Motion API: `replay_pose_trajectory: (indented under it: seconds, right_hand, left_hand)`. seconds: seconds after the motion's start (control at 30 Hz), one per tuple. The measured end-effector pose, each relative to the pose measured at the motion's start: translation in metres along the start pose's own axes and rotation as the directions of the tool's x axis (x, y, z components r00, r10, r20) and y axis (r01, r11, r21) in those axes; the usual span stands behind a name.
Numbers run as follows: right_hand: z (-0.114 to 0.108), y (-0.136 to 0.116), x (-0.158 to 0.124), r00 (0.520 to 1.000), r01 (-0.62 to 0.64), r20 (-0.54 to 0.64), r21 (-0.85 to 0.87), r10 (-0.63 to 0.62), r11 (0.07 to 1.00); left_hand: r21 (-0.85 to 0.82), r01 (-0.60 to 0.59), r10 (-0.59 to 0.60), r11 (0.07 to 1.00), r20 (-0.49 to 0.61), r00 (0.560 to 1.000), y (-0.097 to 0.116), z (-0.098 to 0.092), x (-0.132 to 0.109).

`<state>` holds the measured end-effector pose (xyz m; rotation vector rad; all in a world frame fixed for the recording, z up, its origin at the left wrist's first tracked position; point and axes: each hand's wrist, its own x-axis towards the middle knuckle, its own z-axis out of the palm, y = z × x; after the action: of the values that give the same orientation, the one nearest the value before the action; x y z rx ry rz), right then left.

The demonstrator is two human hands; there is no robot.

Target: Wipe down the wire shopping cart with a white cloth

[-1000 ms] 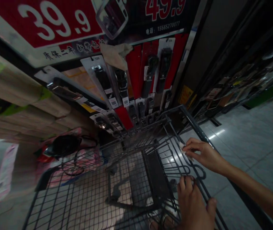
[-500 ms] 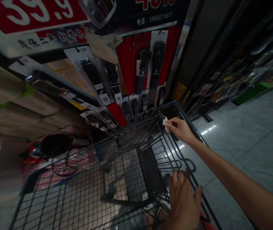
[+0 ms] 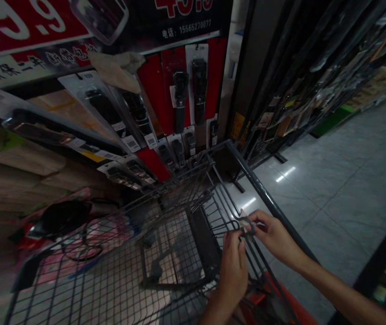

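Small whitish crumpled wipe [image 3: 244,222], pinched by right hand [image 3: 276,237], just beyond curled left hand [image 3: 234,262], whose hold is unclear.

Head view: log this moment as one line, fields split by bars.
left hand: at cart, contact unclear | right hand: pinches pale scrap near left hand | hanging packs: beyond cart

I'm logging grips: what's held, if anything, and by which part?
The right hand pinches a small pale wad by one edge; whether the left hand holds anything is unclear.
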<state>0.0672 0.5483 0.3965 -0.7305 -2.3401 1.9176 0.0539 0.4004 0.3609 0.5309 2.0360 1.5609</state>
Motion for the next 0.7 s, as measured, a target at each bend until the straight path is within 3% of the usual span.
replay_pose_trajectory:
  seconds: [0.13, 0.3, 0.5, 0.7]
  right_hand:
    - [-0.001, 0.004, -0.035, 1.000, 0.025, 0.004, -0.144, -0.024, 0.989]
    - [-0.002, 0.009, -0.076, 0.997, 0.034, 0.078, -0.276, -0.013, 0.961]
    - [-0.004, 0.011, -0.111, 0.972, -0.085, 0.169, -0.405, 0.165, 0.911]
    - [0.003, 0.007, -0.108, 0.970, -0.119, 0.146, -0.424, 0.197, 0.898]
  left_hand:
    - [0.081, -0.009, 0.021, 0.997, -0.151, 0.988, -0.015, -0.003, -0.005]
    - [0.148, 0.101, -0.052, 0.984, -0.305, 0.951, -0.031, -0.016, -0.001]
    - [0.113, 0.201, -0.173, 0.973, -0.221, 0.960, -0.042, -0.027, 0.008]
    - [0.122, 0.261, -0.243, 0.958, -0.143, 0.959, -0.038, -0.029, 0.006]
